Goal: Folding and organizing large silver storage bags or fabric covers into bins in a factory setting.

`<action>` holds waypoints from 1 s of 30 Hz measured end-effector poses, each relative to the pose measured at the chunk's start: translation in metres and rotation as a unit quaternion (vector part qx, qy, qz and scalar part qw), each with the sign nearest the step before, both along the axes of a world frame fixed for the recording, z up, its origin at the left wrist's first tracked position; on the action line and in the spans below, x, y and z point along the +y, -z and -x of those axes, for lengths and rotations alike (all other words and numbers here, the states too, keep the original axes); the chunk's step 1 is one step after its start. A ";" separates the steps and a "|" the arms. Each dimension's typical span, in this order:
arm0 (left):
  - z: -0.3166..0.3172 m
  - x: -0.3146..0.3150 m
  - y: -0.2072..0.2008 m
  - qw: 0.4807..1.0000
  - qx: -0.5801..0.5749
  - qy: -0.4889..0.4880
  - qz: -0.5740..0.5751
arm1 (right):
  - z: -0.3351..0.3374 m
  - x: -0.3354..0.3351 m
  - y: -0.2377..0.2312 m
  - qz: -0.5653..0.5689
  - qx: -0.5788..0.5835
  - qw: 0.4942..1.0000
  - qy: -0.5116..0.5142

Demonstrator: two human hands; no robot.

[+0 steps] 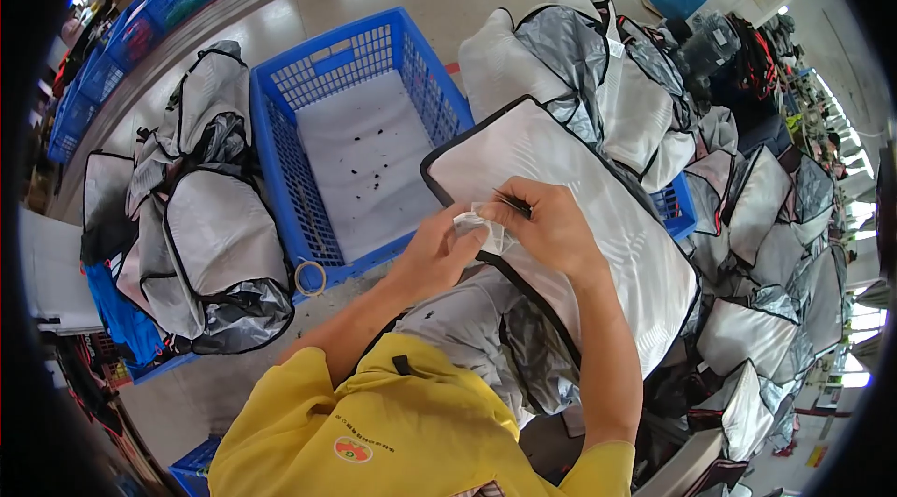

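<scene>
A large white quilted bag piece (598, 203) with black edging lies across my lap, its grey side hanging below my hands. Over its near left edge, my left hand (432, 252) is closed, pinching a small white label (491, 234) between thumb and fingers. Close against it, my right hand (549, 224) is closed too, fingertips at the label's upper edge. Something thin and dark shows between the right fingers; its kind cannot be made out.
Ahead to the left stands a blue plastic crate (271, 161) with dark scraps on its white lining. Stacked bag pieces (229, 226) lie left of it, and more piles (635, 114) are at the right. A beige ring (310, 278) hangs at the crate's near corner.
</scene>
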State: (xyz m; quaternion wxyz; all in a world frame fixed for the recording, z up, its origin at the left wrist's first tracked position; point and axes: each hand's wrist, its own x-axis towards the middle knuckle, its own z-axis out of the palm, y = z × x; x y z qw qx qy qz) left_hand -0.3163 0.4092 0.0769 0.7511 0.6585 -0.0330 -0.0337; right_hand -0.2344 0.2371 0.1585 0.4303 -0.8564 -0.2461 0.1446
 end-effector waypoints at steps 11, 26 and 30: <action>0.001 0.003 0.014 0.989 0.093 -0.016 0.113 | -0.004 -0.017 0.025 -0.074 0.124 0.987 0.068; 0.011 0.001 0.019 0.969 0.128 -0.061 0.201 | 0.008 -0.015 0.024 -0.051 0.135 0.987 0.064; 0.015 0.000 0.023 0.960 0.123 -0.080 0.236 | 0.010 -0.009 0.023 -0.008 0.115 0.991 0.072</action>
